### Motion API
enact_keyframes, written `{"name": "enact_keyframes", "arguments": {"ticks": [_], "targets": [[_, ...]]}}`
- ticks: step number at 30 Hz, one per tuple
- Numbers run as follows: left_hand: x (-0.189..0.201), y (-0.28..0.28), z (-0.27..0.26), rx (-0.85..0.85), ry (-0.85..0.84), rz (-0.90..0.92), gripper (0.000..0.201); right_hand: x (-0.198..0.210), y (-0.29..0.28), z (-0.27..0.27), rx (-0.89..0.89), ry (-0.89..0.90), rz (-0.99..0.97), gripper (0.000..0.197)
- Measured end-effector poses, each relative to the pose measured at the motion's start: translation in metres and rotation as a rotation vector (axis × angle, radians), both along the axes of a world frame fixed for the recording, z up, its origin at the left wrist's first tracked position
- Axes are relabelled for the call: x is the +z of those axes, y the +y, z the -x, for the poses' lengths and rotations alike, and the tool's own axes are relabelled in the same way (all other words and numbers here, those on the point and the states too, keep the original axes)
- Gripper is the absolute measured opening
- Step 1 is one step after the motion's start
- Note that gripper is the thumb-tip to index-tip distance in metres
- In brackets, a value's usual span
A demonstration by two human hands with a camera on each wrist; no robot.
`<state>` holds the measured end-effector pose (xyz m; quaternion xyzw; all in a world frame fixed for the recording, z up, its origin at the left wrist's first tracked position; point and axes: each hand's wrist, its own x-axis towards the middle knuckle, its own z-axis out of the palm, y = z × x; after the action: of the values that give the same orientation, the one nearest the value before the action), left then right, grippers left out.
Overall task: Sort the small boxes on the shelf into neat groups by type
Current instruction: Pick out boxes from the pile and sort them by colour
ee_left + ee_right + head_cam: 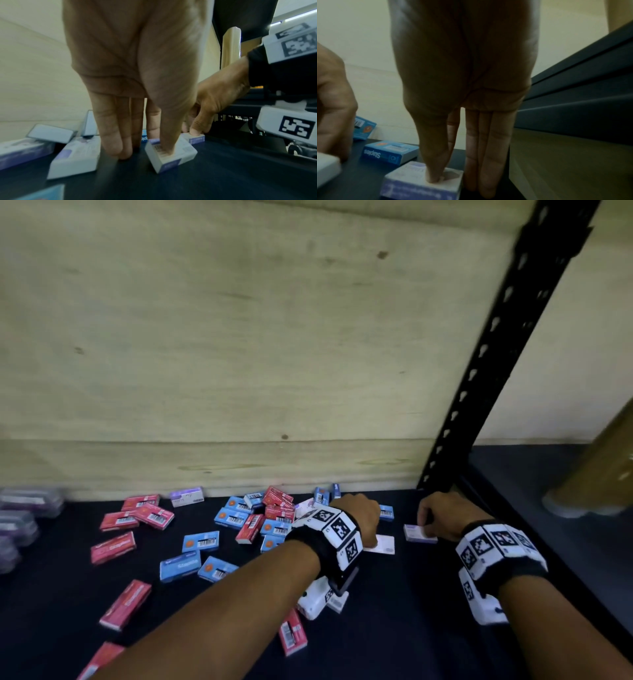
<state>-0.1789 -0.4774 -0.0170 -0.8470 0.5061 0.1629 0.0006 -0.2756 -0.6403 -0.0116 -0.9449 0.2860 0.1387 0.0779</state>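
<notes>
Red boxes point(152, 515) and blue boxes point(200, 541) are strewn left of the black post point(479, 364); nearer it, one white-purple box point(385, 544) is thumb-pressed by the left hand point(356, 510), another box point(414, 534) by the right hand point(442, 513), fingers straight

Back: closed off by the plywood wall point(239, 354).
Right: bounded by the slotted upright point(493, 337).
Centre: crowded by scattered red and blue boxes point(236, 517).
Far left: blocked by clear plastic cases point(30, 501).
Near right: bare shelf surface point(404, 607) left open.

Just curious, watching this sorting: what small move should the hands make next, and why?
Probably slide the left box under the left hand rightward against the right box under the right hand: both are white-purple, a thumb presses each, and they lie apart.
</notes>
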Motion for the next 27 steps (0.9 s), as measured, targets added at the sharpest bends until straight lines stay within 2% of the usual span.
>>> {"name": "enact_keyframes", "arguments": {"ticks": [2, 4, 9, 12, 15, 18, 20, 22, 24, 27], "targets": [[0.0, -0.004, 0.004, 0.005, -0.06, -0.013, 0.016, -0.001, 0.0, -0.002, 0.003, 0.014, -0.002, 0.015], [0.0, -0.009, 0.007, 0.01, -0.098, -0.038, 0.028, -0.002, -0.001, -0.002, -0.009, 0.007, -0.002, 0.016], [0.002, -0.014, 0.006, 0.029, -0.102, -0.068, 0.036, -0.004, -0.003, -0.001, -0.042, 0.008, 0.006, 0.017], [-0.002, -0.012, 0.002, -0.011, -0.079, -0.074, 0.031, -0.003, -0.002, 0.002, -0.069, 0.016, 0.027, 0.031], [-0.003, -0.004, -0.004, -0.03, -0.029, -0.007, 0.039, -0.003, 0.001, 0.007, -0.096, 0.01, 0.034, 0.038], [0.005, 0.012, -0.012, -0.034, 0.09, 0.06, 0.046, -0.002, 0.004, 0.011, -0.112, -0.005, 0.035, 0.038], [0.014, 0.028, -0.018, 0.012, 0.184, 0.118, 0.041, 0.001, 0.008, 0.012, -0.114, -0.009, 0.024, 0.039], [0.023, 0.045, -0.029, 0.044, 0.21, 0.168, 0.033, 0.004, 0.011, 0.011, -0.11, 0.001, 0.011, 0.042], [0.03, 0.063, -0.043, 0.065, 0.136, 0.165, 0.026, 0.011, 0.023, 0.006, -0.077, 0.008, 0.027, 0.042], [0.032, 0.085, -0.059, 0.109, 0.043, 0.106, 0.022, 0.023, 0.047, -0.002, 0.06, -0.059, 0.036, 0.025]]}}
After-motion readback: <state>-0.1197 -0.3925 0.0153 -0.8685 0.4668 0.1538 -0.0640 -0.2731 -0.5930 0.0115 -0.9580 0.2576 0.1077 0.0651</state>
